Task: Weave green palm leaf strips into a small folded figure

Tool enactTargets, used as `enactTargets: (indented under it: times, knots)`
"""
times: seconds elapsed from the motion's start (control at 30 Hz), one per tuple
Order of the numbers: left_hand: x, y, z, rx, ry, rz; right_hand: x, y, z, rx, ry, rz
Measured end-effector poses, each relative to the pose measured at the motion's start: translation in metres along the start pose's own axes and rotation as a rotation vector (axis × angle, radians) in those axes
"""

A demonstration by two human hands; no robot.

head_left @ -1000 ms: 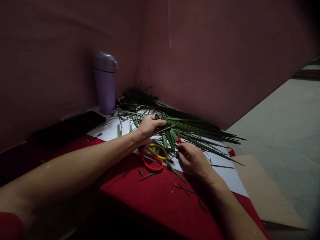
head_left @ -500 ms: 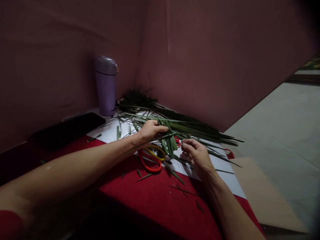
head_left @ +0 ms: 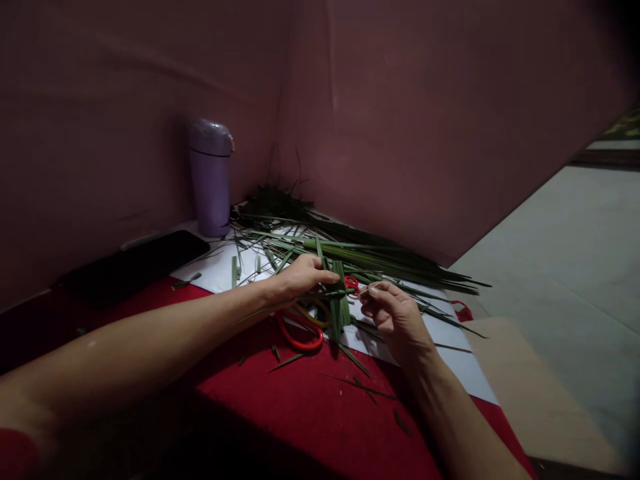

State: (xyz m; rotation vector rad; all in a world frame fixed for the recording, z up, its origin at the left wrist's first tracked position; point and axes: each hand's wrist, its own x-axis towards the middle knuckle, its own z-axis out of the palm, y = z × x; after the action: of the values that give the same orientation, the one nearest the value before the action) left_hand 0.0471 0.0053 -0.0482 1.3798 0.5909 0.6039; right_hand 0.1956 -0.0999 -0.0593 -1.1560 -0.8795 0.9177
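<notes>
My left hand is closed on a small woven piece of green leaf strips, with the thumb pressed over its top. Several flat strip ends stick up and hang down from that piece. To its right, my right hand pinches thumb and fingers together on something small and thin; what it is I cannot make out. Just below my left hand lie large scissors with red and yellow handles, partly hidden by hand and leaves. A smaller red handle loop shows between the hands.
Long green leaves lie across white paper on a red-covered table, with scraps scattered about. A purple tumbler and a dark phone-like slab stand and lie at left. Pinkish walls close off the back.
The woven piece has turned in my left hand, so its strips now hang more upright and narrower. My left hand sits slightly lower. The right hand keeps its pinch.
</notes>
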Motion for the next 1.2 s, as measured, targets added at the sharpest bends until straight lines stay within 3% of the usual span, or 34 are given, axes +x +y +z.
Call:
enactTargets:
  times: [0.27,0.6,0.83,1.2]
  knots:
    - [0.0,-0.004,-0.001,0.017,-0.016,0.009,-0.006,-0.001,0.006,-0.106,0.023,-0.164]
    - [-0.004,-0.001,0.003,0.012,-0.046,-0.001,-0.007,-0.001,0.007,-0.153,0.075,-0.208]
    - [0.002,-0.013,0.0,0.009,-0.089,0.006,-0.013,0.003,0.011,-0.39,0.124,-0.384]
    - [0.004,-0.021,-0.001,0.004,-0.133,0.003,-0.015,0.008,0.014,-0.463,0.105,-0.52]
